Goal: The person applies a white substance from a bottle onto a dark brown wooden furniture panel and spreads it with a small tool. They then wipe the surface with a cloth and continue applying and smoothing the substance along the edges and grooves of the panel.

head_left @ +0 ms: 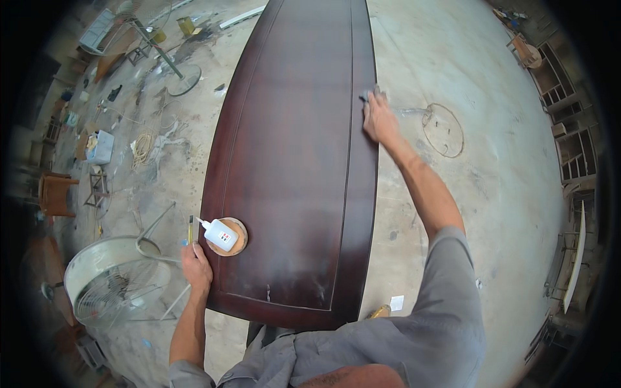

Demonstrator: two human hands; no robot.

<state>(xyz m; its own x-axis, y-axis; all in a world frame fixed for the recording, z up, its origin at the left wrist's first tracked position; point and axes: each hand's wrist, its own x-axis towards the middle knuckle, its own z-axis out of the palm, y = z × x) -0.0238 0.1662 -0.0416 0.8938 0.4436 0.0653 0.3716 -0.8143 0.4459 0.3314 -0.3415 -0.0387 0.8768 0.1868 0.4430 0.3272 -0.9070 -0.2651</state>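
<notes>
A long dark reddish-brown wooden panel with grooved border lines stretches away in front of me. My left hand is closed at its near left edge around a slim stick-like tool, yellowish with a dark tip, whose kind I cannot make out. Beside that hand, a white squeeze bottle with a pointed nozzle lies on a round, shallow tan dish on the panel. Farther off, my right hand is closed over the right edge. A small dark-and-grey piece shows at its fingertips, too blurred to name.
To the left stand a large round drum-shaped fan and a pedestal fan's base. A coil of rope and a white box lie on the concrete floor. Wooden frames line the right side.
</notes>
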